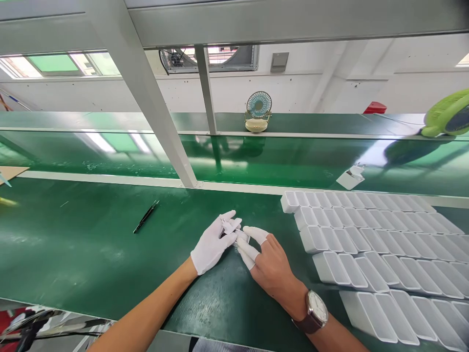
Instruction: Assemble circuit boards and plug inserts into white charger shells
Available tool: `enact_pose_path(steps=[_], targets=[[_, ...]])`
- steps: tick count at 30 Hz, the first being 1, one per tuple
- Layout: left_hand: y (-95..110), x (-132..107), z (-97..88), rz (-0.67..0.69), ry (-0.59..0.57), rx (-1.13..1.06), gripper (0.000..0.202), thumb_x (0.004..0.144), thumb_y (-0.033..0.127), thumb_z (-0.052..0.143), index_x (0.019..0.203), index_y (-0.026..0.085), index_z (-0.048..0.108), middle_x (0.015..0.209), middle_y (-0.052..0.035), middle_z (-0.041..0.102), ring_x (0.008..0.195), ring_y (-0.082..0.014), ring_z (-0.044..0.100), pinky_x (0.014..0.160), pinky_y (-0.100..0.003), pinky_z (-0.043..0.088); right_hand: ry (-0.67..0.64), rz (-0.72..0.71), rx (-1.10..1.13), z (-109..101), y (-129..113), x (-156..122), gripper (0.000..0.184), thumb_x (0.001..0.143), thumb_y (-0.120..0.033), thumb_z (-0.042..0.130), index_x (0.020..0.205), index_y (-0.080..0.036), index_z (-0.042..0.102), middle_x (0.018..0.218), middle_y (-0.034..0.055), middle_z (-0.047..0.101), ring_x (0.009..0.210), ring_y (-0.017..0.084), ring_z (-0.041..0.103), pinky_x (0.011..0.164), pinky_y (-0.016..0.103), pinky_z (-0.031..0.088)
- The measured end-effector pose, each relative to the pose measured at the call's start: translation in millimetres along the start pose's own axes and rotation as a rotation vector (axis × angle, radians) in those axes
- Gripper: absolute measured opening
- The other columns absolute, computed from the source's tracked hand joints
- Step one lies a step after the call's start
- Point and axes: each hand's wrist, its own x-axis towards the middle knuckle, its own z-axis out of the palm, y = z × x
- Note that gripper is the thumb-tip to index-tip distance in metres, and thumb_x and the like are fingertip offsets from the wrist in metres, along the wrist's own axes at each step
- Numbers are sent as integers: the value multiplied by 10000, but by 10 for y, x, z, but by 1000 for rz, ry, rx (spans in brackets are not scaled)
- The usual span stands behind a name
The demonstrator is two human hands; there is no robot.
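Observation:
My left hand (214,247), in a white glove, is closed around a small white piece (231,226) with a flap-like part standing up. My right hand (269,259) has white covers on its fingertips and a watch at the wrist. Its thumb and finger pinch the near right end of the same piece, where a small pale, rounded part (243,236) shows. The fingers hide much of it, so its exact kind is unclear. Both hands are just above the green tabletop (91,254).
Several rows of open white boxes (330,238) fill the right side. A slim black pen-like tool (146,216) lies to the left. Beyond the ledge are a small open white box (351,177) and a little fan (258,111). A slanted metal post (161,107) rises from the ledge.

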Motion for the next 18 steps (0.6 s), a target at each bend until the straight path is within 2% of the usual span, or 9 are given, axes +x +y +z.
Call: enact_pose_path(steps=[5, 9, 13, 18], targets=[[-10, -2, 51, -47, 20, -91, 681, 895, 335, 660, 1501, 203, 379, 1308, -115, 607, 1267, -260, 568, 1128, -451, 426, -20, 11, -17, 30, -25, -18, 343, 879, -156, 690, 1180, -322, 691, 1254, 107, 634, 1188, 339, 602, 932, 552, 568], [39, 8, 74, -99, 19, -162, 705, 879, 315, 681, 1502, 200, 371, 1357, -126, 569, 1303, -285, 534, 1144, -465, 398, -6, -28, -77, 7, -53, 50, 359, 879, -94, 663, 1202, -250, 672, 1343, 120, 613, 1278, 330, 555, 974, 507, 535], [44, 27, 42, -111, -35, -173, 721, 867, 290, 702, 1506, 221, 374, 1393, -112, 550, 1328, -282, 509, 1152, -451, 385, -57, -67, -92, -25, -50, 116, 374, 914, -113, 625, 1270, -228, 637, 1299, 96, 661, 1345, 320, 504, 1044, 508, 476], [-47, 25, 10, -78, -40, -219, 717, 881, 330, 706, 1511, 238, 377, 1401, -106, 549, 1306, -280, 530, 1131, -445, 403, 2, -24, -16, -29, -42, 130, 354, 928, -121, 614, 1252, -261, 653, 1235, 92, 689, 1158, 256, 633, 951, 437, 534]])
